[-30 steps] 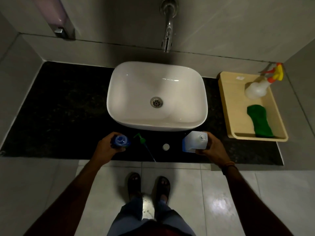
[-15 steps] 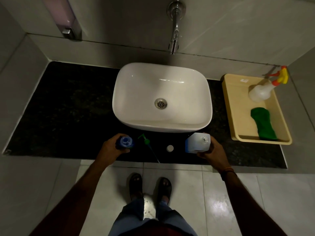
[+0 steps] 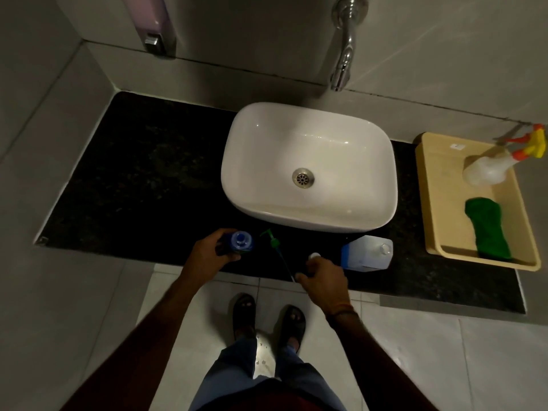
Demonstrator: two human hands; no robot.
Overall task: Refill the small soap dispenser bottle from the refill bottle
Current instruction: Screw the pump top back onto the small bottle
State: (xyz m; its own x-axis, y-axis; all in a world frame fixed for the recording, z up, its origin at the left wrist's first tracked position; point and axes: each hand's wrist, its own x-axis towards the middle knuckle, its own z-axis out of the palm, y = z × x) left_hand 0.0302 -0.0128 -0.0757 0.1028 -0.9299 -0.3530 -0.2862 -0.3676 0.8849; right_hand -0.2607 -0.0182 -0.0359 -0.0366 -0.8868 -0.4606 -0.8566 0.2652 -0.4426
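At the near edge of the black counter, the left hand has its grip closed around the small blue soap dispenser bottle, which stands upright with its neck open and no pump on it. The right hand hangs over the counter edge at about 3 o'clock from the left hand, fingers curled loosely downward; its fingertips are close to the small white cap and to the lower end of the pump's tube, but I cannot tell whether its grip has hold of anything. The green pump head lies on the counter between the 2 hands, its thin tube running toward 5 o'clock. The white refill bottle with a blue label stands just beside the right hand at 2 o'clock from it, uncapped and not touched. Farther back, the white basin sits at 12 o'clock from the hands, under a chrome tap on the wall. At the basin's 3 o'clock a beige tray holds a green cloth and a spray bottle. A wall dispenser hangs at 10 o'clock.
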